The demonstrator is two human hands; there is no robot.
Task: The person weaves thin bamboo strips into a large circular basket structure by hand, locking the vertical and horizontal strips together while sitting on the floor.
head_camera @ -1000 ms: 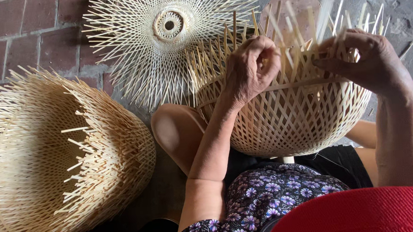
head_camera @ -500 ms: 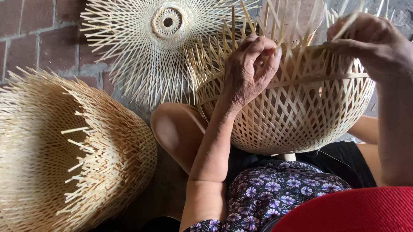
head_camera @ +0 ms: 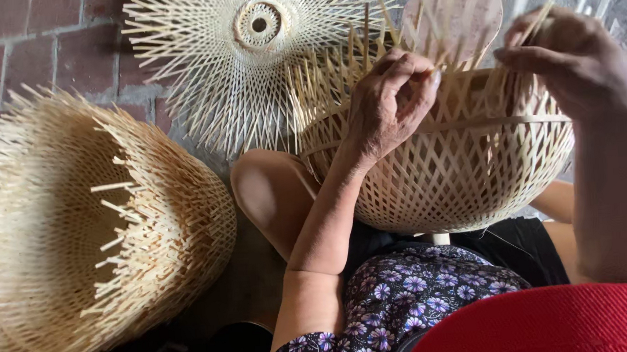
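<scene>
Basket: half-woven bamboo bowl, resting in the person's lap between the raised knees, open rim turned away, loose strip ends standing up all along that rim.
Left hand: lying over the basket's near-left rim, fingers curled shut around a few upright strips.
Right hand: at the basket's right rim, fingers pinched closed on one thin strip; which strip exactly is blurred.
Change: compared with a second ago the right hand has risen and drawn back toward the wearer, lifting its strip clear of the others; the left hand has shifted slightly right along the rim and kept its grip.
Meaning: by my reading, one strip is being bent across while the neighbours are held down.
Edges: sharp strip ends crowd both hands at the rim.
Room: left of the basket lies a larger unfinished basket with bristling ends, well apart; beyond the basket a flat starburst weave rests on the brick floor, its tips just behind the rim.
</scene>
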